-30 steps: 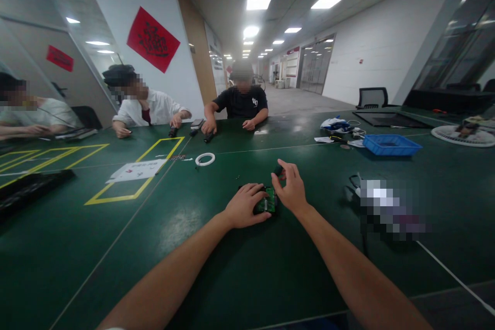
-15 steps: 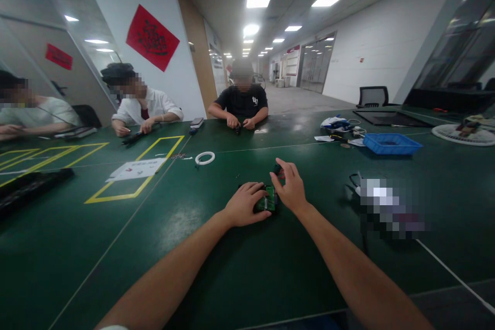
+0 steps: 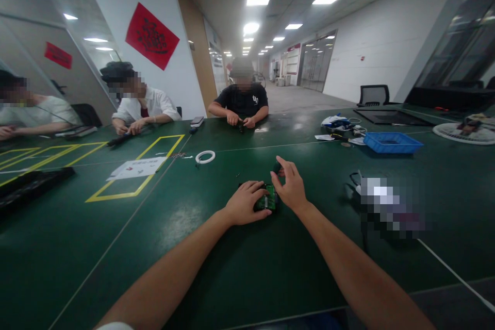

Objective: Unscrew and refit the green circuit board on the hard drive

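My left hand (image 3: 244, 203) lies over a green circuit board (image 3: 271, 199) on the table, gripping it with the thumb along the near edge and the fingers across the top. The hand hides the board's left part. Just above the board's right side, my right hand (image 3: 291, 183) pinches a small dark piece, roughly cylindrical (image 3: 277, 167), between thumb and fingers. A bit of red shows beside that piece, too small to name. Tiny specks (image 3: 238, 175) lie on the table beyond the board.
On the green table (image 3: 185, 258) are a white ring (image 3: 204, 157), a paper sheet (image 3: 137, 168), a blue tray (image 3: 392, 143), a blurred-out object (image 3: 386, 206) and a long black part (image 3: 31, 185). Several people sit along the far side, one straight across (image 3: 242, 100).
My hands stay almost where they were, with the right fingers shifting only slightly around the dark piece. The white-shirted person at the far left has brought both hands closer together on a dark object.
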The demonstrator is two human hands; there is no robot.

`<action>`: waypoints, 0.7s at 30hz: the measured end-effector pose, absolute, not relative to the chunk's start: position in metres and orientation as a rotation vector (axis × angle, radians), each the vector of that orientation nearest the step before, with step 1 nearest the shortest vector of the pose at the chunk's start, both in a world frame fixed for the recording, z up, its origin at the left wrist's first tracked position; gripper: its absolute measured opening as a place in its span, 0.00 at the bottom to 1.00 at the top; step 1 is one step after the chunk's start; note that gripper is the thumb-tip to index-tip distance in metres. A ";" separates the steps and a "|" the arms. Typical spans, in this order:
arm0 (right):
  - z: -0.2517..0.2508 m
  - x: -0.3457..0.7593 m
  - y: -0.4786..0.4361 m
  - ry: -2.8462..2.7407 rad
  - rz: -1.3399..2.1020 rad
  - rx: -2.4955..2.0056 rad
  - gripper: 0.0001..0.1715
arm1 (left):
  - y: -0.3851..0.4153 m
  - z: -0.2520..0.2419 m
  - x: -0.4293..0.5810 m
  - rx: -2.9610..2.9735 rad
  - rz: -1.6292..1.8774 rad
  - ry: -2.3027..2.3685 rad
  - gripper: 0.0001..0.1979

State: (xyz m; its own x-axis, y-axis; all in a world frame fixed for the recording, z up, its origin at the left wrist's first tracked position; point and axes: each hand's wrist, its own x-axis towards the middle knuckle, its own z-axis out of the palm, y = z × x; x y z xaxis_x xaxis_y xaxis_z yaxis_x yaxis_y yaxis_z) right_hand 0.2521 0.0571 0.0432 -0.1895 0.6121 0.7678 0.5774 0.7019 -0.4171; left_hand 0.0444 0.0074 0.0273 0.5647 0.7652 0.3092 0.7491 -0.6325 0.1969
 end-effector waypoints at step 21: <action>0.043 0.252 0.057 -1.824 0.046 -0.930 0.30 | 0.007 0.029 0.045 2.734 0.565 1.330 0.33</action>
State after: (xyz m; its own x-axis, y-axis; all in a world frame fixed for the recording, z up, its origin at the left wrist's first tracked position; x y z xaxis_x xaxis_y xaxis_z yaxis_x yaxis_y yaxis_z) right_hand 0.2520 0.0574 0.0427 -0.1588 0.6100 0.7763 0.5700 0.6986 -0.4324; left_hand 0.0449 0.0067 0.0291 0.5636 0.7690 0.3017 0.7510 -0.6291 0.2005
